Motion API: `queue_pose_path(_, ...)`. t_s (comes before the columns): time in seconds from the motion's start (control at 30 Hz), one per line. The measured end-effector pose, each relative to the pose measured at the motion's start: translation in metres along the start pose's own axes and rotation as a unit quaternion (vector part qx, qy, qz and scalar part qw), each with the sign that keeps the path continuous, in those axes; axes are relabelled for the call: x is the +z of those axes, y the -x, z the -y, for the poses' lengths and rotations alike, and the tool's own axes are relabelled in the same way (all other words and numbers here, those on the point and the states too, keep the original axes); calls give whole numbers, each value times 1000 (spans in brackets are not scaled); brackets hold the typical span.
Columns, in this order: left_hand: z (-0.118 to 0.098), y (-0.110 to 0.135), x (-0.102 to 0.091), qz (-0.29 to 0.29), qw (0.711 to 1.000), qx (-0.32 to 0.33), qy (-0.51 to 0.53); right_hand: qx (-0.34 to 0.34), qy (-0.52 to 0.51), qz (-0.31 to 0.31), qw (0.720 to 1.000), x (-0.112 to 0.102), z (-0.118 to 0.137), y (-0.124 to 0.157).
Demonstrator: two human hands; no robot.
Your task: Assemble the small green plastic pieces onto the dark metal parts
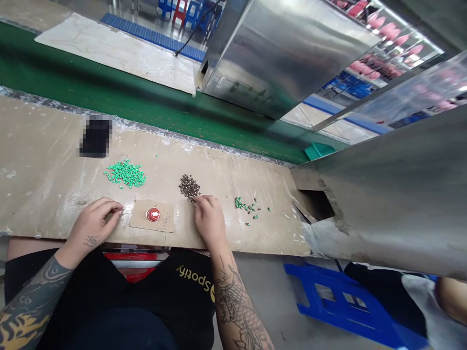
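Right hand (209,219) low on the bench (47,165), fingertips (199,199) at the near edge of a heap of tiny dark brown pieces (189,187); grip pinched together, though whether clamped on a piece, impossible to tell from this view. Left hand (95,225) curled just beside a tan card (160,224), grip loosely together (anything tiny inside it would be hidden by the fingers). On the card, a round red-and-white cap (153,214) and a sprinkle of pale grains (165,223). Farther along the bench: a heap of bright green pieces (126,174) up and left of the card, a loose scatter of green pieces (248,208) to the right of the right hand, and a pixel-blurred black patch (96,137) beyond the green heap. Along the bench's far edge, a green belt (109,82); at its right end, a dark opening (315,204) beside a steel housing (383,204). On the floor, a blue plastic stool (339,304), next to a co-worker's arm (452,299).
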State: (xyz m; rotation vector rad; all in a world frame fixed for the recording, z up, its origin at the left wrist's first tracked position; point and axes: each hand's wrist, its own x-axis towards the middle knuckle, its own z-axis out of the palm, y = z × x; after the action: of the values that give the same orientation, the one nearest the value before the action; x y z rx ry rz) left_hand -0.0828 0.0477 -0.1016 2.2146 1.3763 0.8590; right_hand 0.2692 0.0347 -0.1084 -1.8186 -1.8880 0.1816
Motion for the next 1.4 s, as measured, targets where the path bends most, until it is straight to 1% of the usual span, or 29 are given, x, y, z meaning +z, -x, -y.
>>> queue_pose_path(0.07,-1,0,-1,15,1000,-6,-2,-17,0,20,1000,6,8,-8)
queue_pose_path(0.13,-1,0,-2,20,1000,-15,0,-25,-5,35,999,9,9,-15)
queue_pose_path(0.23,-1,0,-1,11,1000,-20,-8,-26,-26,46,998,9,8,-21)
queue_pose_path(0.3,-1,0,0,-3,1000,-8,-14,-22,-52,45,997,5,9,-20)
queue_pose_path(0.4,-8,5,1,-30,999,15,15,-11,-113,32,993,-4,21,-8)
queue_pose_path(0.47,-22,10,2,-40,997,6,69,1,-162,21,987,-9,36,9)
queue_pose_path(0.5,-32,13,2,-31,994,-6,101,10,-198,19,980,-11,46,18)
queue_pose_path(0.53,-43,15,3,-18,991,-16,132,22,-252,22,967,-13,56,28)
queue_pose_path(0.57,-56,17,5,5,987,-22,161,44,-338,30,940,-14,67,38)
queue_pose_path(0.63,-82,18,8,46,974,-28,219,74,-483,52,871,-14,87,55)
queue_pose_path(0.67,-93,18,10,64,967,-44,243,82,-534,59,840,-14,96,62)
queue_pose_path(0.7,-102,17,12,77,958,-61,268,81,-562,59,821,-14,103,68)
queue_pose_path(0.73,-109,16,14,88,950,-77,290,78,-576,53,812,-14,109,73)
queue_pose_path(0.77,-115,15,16,96,942,-93,309,74,-582,43,808,-13,114,76)
queue_pose_path(0.83,-120,15,19,101,932,-108,331,68,-581,24,811,-10,120,81)
queue_pose_path(0.9,-120,16,21,92,933,-102,332,62,-574,15,817,-8,123,85)
queue_pose_path(1.03,-116,19,20,71,942,-51,324,36,-552,19,833,-7,125,87)
queue_pose_path(1.1,-113,20,18,72,943,-21,323,14,-528,31,849,-11,123,85)
queue_pose_path(1.2,-107,20,15,74,946,9,315,-54,-455,68,886,-20,119,77)
queue_pose_path(1.27,-103,20,13,78,947,12,311,-108,-396,85,908,-26,116,71)
queue_pose_path(1.33,-100,20,11,86,947,9,310,-150,-349,83,921,-31,114,67)
queue_pose_path(1.4,-99,19,10,95,947,5,307,-174,-326,75,926,-33,112,65)
